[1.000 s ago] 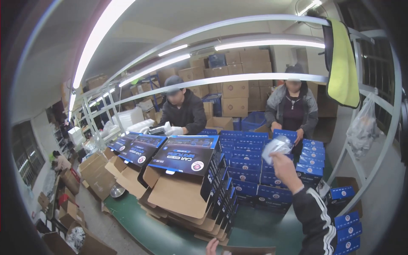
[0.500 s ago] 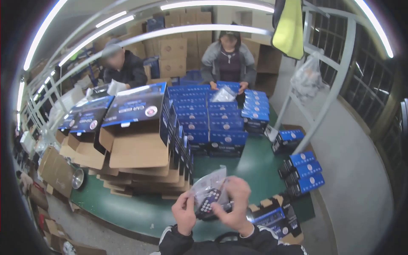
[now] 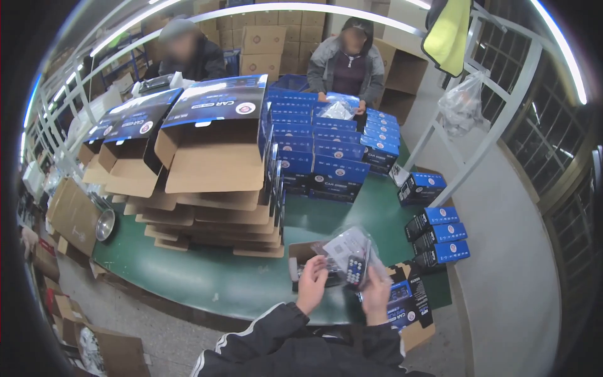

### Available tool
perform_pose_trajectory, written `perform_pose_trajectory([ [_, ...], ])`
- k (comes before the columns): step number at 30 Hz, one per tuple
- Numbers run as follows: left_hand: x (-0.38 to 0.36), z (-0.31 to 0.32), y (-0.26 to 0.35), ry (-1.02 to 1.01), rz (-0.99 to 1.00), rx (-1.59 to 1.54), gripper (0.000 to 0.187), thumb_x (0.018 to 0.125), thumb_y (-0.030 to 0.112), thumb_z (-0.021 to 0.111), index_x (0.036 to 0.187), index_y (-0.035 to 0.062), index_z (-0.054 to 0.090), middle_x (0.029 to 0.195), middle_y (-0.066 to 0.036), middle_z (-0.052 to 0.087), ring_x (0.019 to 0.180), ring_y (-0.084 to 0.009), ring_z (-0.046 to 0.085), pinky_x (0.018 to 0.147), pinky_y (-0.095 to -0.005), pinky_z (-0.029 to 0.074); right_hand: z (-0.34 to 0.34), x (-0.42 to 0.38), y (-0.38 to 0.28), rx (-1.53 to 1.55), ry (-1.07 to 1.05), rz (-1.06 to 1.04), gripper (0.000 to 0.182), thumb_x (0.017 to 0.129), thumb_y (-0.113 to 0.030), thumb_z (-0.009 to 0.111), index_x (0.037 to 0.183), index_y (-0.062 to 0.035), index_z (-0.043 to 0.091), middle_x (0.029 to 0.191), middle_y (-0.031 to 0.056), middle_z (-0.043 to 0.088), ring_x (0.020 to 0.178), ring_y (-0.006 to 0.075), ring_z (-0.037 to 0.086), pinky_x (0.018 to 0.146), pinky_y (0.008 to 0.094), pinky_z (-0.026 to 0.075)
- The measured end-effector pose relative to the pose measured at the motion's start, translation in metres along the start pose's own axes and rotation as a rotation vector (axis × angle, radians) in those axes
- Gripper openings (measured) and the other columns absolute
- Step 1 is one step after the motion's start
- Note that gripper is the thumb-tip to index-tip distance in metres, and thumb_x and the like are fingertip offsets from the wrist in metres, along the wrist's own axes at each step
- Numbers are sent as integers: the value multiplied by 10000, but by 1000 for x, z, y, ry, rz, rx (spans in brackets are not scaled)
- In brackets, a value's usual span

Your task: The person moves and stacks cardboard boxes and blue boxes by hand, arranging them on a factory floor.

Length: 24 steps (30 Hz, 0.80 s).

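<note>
While the green table (image 3: 188, 273) spans the middle of the frame, a stack of open cartons (image 3: 213, 179) fills its left part and packed blue boxes (image 3: 339, 171) stand at upper centre. Lower right: a flap-open printed carton (image 3: 402, 305), just beside the right forearm. Lower centre: a small open box (image 3: 300, 251), partly hidden, contents unclear. Clear bag (image 3: 375, 251) held up just right of that box, its left edge overlapping the box's right side in view. Right hand (image 3: 375, 294) clamped on the bag's lower right. Left hand (image 3: 311, 286) at its left edge, in front of the box; fingers bent, whether pinching I cannot tell. Inside, a printed sheet (image 3: 343, 246) at upper left; below it, a button remote (image 3: 354, 270), long axis near upright in frame, top leaning slightly right. Remote nearer the right hand; box nearer the left.
</note>
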<state>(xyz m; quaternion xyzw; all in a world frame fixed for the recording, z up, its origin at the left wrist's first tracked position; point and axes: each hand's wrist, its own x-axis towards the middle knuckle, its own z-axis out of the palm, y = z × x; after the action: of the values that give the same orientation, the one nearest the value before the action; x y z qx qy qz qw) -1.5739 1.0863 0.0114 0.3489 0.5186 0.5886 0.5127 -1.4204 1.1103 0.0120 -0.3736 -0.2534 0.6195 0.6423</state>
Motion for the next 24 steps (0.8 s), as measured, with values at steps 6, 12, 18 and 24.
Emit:
perform_pose_trajectory([
  [6,17,-23,-55,-280,366,995,332,876,173,491,1186,67,536,1212,-114,539,1128,-300,462,920,-418,384,24,43,-51,-1136,-666,-639,249,781,15,613,905,-152,751,1034,55,686,965,201,650,838,283,505],
  [12,16,-28,-71,-326,499,1147,329,767,54,471,1052,103,628,1013,-87,612,1051,-316,469,788,-435,394,82,98,34,-1962,-1323,-550,393,795,-98,466,1089,-278,656,902,42,704,751,246,650,587,383,480],
  [18,11,-37,-72,-315,554,1135,269,713,61,468,936,104,613,903,-86,620,880,-284,555,726,-394,357,122,105,68,-2001,-1273,832,1220,613,-942,149,1384,-24,374,1461,153,311,1326,291,321,1098,397,168],
  [24,15,-47,-80,-300,579,941,241,736,67,447,874,118,638,847,-77,643,824,-281,569,780,-383,342,105,95,75,-1685,-1269,818,1006,702,-883,223,1181,-78,591,1332,149,472,1198,245,431,1052,353,232],
])
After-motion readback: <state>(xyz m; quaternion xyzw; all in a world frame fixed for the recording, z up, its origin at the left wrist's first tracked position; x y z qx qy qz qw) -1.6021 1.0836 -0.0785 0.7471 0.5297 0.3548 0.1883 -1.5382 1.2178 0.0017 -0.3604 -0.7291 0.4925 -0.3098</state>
